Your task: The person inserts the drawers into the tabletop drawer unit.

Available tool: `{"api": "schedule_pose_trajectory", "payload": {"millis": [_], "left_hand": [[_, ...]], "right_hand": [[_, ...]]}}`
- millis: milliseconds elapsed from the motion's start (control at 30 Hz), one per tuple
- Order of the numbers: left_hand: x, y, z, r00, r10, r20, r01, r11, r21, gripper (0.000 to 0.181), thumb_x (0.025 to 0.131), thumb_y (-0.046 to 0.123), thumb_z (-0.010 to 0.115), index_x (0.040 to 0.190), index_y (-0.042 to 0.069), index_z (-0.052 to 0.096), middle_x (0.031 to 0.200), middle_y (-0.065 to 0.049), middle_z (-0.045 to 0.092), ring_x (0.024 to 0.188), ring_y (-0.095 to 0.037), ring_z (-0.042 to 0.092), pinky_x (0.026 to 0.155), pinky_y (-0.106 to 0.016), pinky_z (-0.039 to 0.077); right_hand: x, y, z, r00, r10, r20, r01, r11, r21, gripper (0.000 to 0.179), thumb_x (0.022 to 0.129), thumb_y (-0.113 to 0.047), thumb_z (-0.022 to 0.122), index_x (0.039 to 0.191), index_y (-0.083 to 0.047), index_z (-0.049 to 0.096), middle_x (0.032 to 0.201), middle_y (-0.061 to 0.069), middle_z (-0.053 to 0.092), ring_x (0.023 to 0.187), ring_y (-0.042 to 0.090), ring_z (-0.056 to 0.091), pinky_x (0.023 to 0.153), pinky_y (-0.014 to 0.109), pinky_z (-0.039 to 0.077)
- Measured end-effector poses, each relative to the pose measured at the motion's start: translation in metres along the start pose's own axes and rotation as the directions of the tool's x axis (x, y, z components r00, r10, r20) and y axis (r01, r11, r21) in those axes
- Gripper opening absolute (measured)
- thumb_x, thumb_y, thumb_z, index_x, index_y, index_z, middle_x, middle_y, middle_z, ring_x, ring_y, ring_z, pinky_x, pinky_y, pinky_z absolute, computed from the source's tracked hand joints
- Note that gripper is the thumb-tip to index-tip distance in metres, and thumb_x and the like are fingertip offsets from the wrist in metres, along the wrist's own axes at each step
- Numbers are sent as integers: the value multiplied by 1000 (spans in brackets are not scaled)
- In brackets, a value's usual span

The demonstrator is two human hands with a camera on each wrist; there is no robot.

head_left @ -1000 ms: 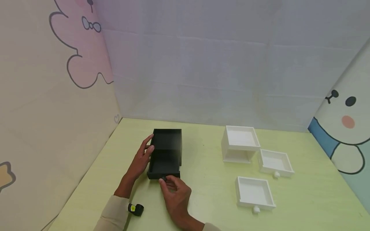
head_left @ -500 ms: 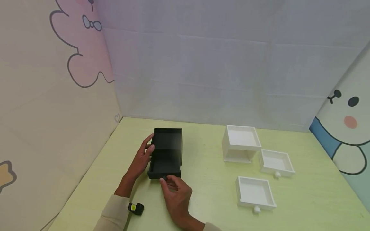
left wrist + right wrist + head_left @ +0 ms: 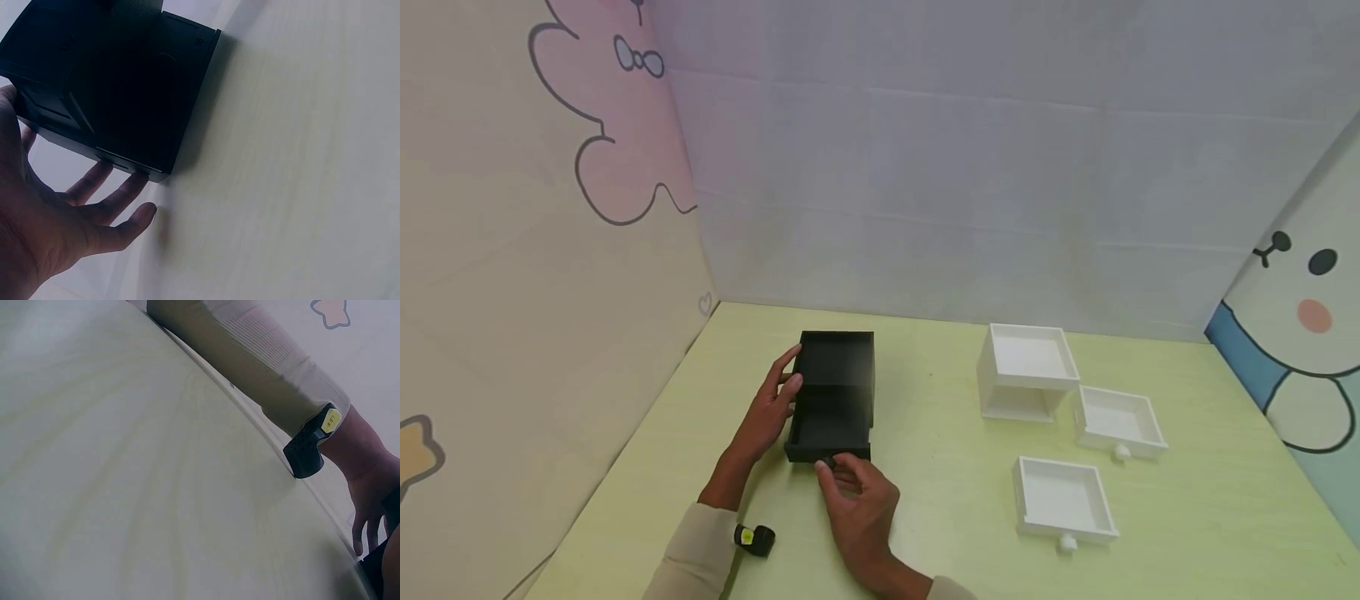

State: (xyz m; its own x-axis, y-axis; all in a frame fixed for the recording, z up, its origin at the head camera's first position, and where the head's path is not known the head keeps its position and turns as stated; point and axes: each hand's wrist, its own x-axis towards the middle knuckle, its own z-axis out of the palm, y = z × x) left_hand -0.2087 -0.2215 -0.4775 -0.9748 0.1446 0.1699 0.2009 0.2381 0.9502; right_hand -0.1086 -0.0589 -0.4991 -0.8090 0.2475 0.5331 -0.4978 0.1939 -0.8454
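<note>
A small black cabinet box (image 3: 838, 354) stands on the table, its black drawer (image 3: 808, 453) pulled well out toward the person. My left hand (image 3: 765, 418) lies along the cabinet's left side, fairly straight fingers touching it and the thumb nearer the front. In the left wrist view, fingertips (image 3: 134, 182) reach the lower edge of the black box (image 3: 125, 94). Thumb and forefinger of my right hand (image 3: 863, 508) pinch the small knob on the drawer's front, mostly hiding it. The right wrist view shows mainly the tabletop and the left forearm, with my left hand (image 3: 372, 487) at the edge.
To the right stands a white cabinet box (image 3: 1028, 354) with an open front. Two white drawers with round knobs, one beside it (image 3: 1120, 418) and one nearer (image 3: 1063, 496), lie on the pale yellow table (image 3: 940, 500). Printed cloth walls (image 3: 880, 167) enclose the back and sides.
Both hands keep their places on the black cabinet and drawer knob. Only the head view has shifted very slightly.
</note>
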Motion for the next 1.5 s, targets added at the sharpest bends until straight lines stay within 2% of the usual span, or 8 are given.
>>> {"api": "schedule_pose_trajectory", "payload": {"millis": [100, 200, 567, 1033, 1200, 1500], "left_hand": [[2, -8, 0, 1000, 2, -9, -2, 1000, 3, 47, 101, 34, 40, 145, 41, 25, 136, -12, 38, 121, -28, 42, 89, -56, 41], [2, -10, 0, 1000, 9, -17, -8, 1000, 8, 47, 101, 36, 40, 145, 43, 26, 134, -12, 39, 120, -28, 43, 88, -56, 42], [3, -9, 1, 1000, -4, -27, 4, 1000, 16, 47, 100, 39, 41, 144, 43, 26, 133, -11, 41, 119, -29, 45, 88, -56, 42], [6, -12, 0, 1000, 2, -30, -2, 1000, 6, 47, 100, 37, 41, 145, 41, 27, 135, -15, 40, 120, -31, 44, 87, -56, 43], [5, -12, 0, 1000, 9, -15, -8, 1000, 21, 49, 101, 35, 40, 147, 37, 24, 138, -17, 37, 122, -33, 42, 87, -57, 43], [3, -9, 2, 1000, -4, -30, 5, 1000, 17, 47, 100, 39, 42, 144, 43, 27, 134, -13, 41, 120, -30, 45, 87, -56, 43]], "right_hand": [[3, -11, -1, 1000, 3, 4, -3, 1000, 0, 13, 74, -3, 78, 81, -3, 68, 74, 4, 67, 66, 10, 67, 57, 22, 52], [5, -16, -2, 1000, 6, 1, -6, 1000, 7, 13, 72, 1, 78, 80, 0, 68, 73, 7, 67, 65, 12, 67, 56, 23, 52], [-1, 10, 6, 1000, 19, 5, -19, 1000, 8, 12, 78, -19, 77, 84, -11, 70, 78, -5, 67, 68, 3, 65, 58, 20, 51], [6, 11, 7, 998, 57, 27, -57, 998, 1, 13, 77, -16, 78, 83, -9, 69, 78, -2, 68, 69, 3, 65, 59, 20, 52], [7, 14, 8, 998, 61, 19, -61, 998, -10, 13, 78, -18, 78, 84, -10, 69, 79, -2, 69, 70, 2, 65, 60, 20, 52], [9, 15, 10, 998, 60, 13, -60, 998, -10, 13, 78, -18, 77, 84, -10, 70, 79, -2, 69, 70, 1, 65, 60, 20, 52]]}}
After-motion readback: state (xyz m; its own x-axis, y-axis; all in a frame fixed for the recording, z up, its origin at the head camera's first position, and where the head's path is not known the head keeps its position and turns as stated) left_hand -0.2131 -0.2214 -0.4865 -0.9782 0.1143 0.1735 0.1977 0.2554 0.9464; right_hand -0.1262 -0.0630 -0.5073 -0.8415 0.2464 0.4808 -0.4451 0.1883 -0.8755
